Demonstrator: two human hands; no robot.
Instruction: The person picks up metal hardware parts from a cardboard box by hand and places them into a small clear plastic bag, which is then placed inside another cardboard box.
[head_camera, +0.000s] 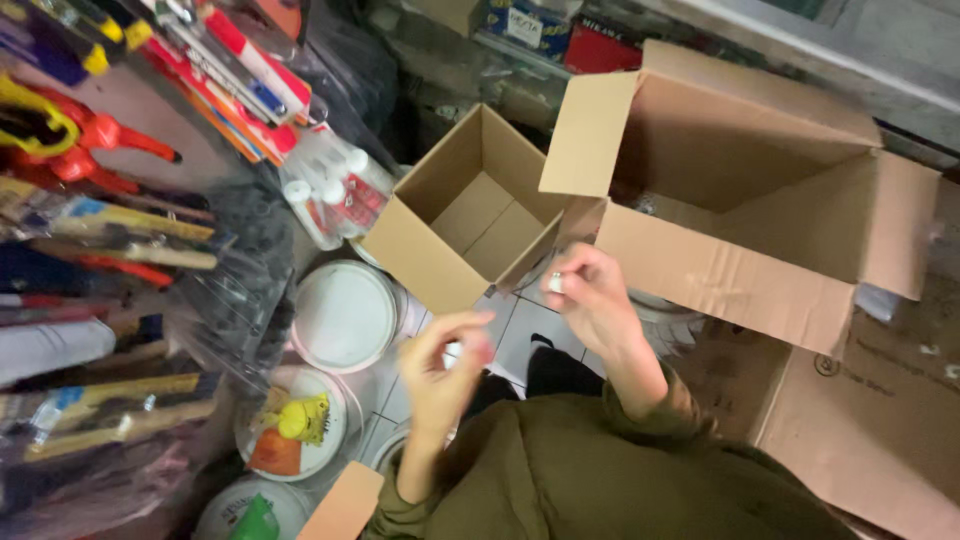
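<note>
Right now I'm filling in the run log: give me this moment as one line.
left hand: raised, fingers curled, grip unclear | right hand: pinching small white object | small open carton: empty | large open carton: beside it

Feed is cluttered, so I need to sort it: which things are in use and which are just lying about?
In use: right hand pinching a small white item; left hand; small open box.

Lying about: large box, white bucket lids, hanging tools, bagged bottles.
</note>
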